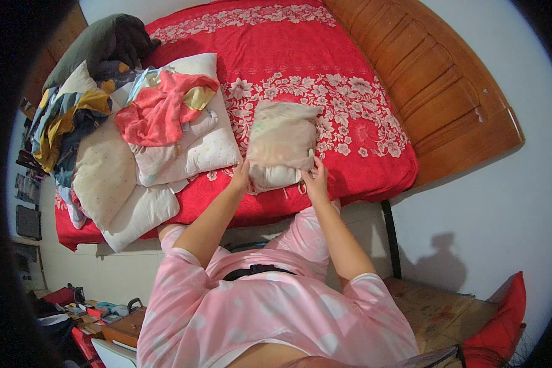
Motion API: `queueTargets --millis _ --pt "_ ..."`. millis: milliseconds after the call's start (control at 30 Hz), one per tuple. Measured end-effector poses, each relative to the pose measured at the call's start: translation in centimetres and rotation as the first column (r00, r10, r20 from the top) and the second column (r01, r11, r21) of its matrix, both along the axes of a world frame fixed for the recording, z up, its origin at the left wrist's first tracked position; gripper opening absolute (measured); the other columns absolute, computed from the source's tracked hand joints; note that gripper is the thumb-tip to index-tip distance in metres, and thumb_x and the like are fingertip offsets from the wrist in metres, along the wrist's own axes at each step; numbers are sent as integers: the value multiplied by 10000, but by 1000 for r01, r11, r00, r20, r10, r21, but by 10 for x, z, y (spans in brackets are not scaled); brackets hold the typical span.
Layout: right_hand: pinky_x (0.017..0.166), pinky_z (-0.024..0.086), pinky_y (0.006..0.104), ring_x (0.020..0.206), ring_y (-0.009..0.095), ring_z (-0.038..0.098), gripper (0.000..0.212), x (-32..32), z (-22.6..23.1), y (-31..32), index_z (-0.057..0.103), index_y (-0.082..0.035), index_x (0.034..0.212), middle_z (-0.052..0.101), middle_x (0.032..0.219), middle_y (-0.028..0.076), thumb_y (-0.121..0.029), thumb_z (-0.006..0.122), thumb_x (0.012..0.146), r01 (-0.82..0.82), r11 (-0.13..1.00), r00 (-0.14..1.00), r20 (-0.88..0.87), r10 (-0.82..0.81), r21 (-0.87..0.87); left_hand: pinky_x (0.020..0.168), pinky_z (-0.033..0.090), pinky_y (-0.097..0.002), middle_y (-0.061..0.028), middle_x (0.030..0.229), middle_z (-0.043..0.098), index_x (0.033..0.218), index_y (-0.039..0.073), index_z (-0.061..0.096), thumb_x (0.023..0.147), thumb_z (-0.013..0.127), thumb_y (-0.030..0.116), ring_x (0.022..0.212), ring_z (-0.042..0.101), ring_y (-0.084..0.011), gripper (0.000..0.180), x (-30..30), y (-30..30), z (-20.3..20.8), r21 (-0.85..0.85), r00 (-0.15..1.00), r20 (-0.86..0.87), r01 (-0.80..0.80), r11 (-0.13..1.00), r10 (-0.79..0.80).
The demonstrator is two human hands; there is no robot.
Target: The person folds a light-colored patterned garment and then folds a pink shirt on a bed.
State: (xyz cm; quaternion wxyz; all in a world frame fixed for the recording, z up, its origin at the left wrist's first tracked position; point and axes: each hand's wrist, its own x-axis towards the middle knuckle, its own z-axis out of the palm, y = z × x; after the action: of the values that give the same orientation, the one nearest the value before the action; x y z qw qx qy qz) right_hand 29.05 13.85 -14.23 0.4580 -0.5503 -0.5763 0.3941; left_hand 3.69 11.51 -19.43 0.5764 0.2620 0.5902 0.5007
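Note:
A pale, soft folded cloth bundle [282, 138] lies near the front edge of the red bed, with a plumper white part showing at its near end and thin ties hanging there. My left hand [241, 176] grips its near left corner, the fingers partly hidden by the cloth. At the near right corner my right hand [316, 181] pinches the edge between thumb and fingers. Whether the bundle is a pillow in a cover or folded clothing, I cannot tell.
Left of the bundle, several white pillows [107, 165] are heaped with a coral-red garment [165, 107] and a mustard cloth [67, 132]. A dark grey cover [98, 46] lies behind them. The wooden headboard [435, 80] stands at the right, and the red floral bedspread [276, 46] covers the bed.

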Motion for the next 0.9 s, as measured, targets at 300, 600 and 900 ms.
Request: queueTargets --millis 300,600,900 --pt "751 465 320 820 227 587 201 -16 -26 -53 585 -47 988 574 956 114 -55 579 787 -445 890 875 163 455 -98 492 485 -305 -130 870 599 1157 27 421 878 505 121 667 605 -203 307 11 -30 -2 -41 970 61 238 970 -236" --pt "989 359 364 1207 315 418 416 -47 -10 -41 515 -73 1190 455 1286 170 -41 593 783 -583 811 730 406 550 -50 671 469 -270 -62 908 587 1092 -18 452 732 676 17 773 569 -151 425 22 -24 -19 333 995 -100 18 943 16" --pt "1031 300 385 1284 290 303 579 -42 13 3 390 -89 1306 246 1435 90 -32 572 759 -600 800 627 630 458 16 856 374 -421 -125 985 524 1006 64 489 632 633 -2 975 483 -331 407 50 -55 92 459 415 -854 315 831 314"
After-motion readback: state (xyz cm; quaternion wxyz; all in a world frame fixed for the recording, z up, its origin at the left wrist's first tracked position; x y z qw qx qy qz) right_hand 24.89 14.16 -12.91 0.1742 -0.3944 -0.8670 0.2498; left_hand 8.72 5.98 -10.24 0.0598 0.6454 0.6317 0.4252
